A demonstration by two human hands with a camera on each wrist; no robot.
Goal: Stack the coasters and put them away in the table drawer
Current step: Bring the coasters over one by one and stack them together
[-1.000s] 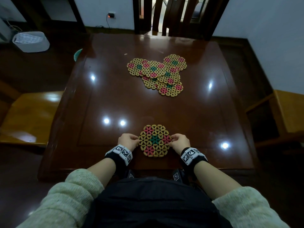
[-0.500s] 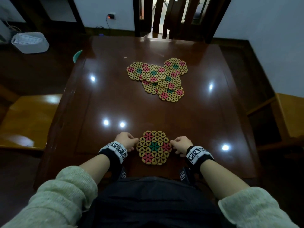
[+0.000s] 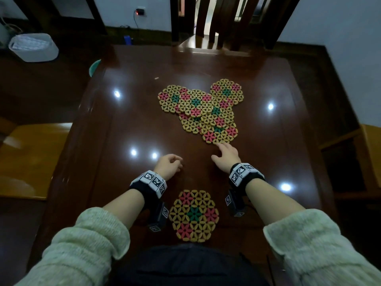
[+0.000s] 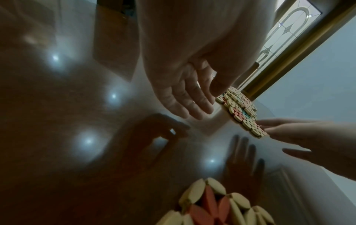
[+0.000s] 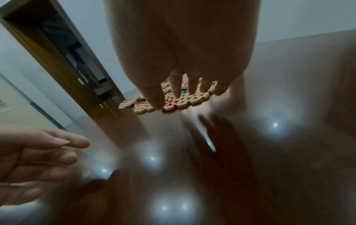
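At the far left, on the dark floor, stands a pale plastic tub, blurred and partly cut by the frame edge, and nearer on that side a yellow wooden chair seat shows only in part. A small teal object peeks from behind the far-left corner of the glossy dark-brown wooden counter; what it is cannot be made out. The left hand hovers over the bare counter with its fingers loosely curled and holding nothing; in the left wrist view its fingers hang relaxed above their dim reflection. Near the front edge, between the two forearms, lies a single hexagonal coaster of yellow, pink and green wooden petals, flat on the counter and touched by neither hand. Toward the far middle lies a loose cluster of overlapping flower-patterned coasters; how many there are is hard to count where they overlap. The right hand reaches to the cluster's near edge with fingers spread and straight, and the right wrist view shows its fingertips over the nearest coaster, though contact cannot be told. No drawer shows. Ceiling lights glare as white spots on the polish. Beyond the far edge stands a dark slatted wooden chair back, against a pale wall with a plugged-in charger, and a yellow wooden chair is cut off at the right.
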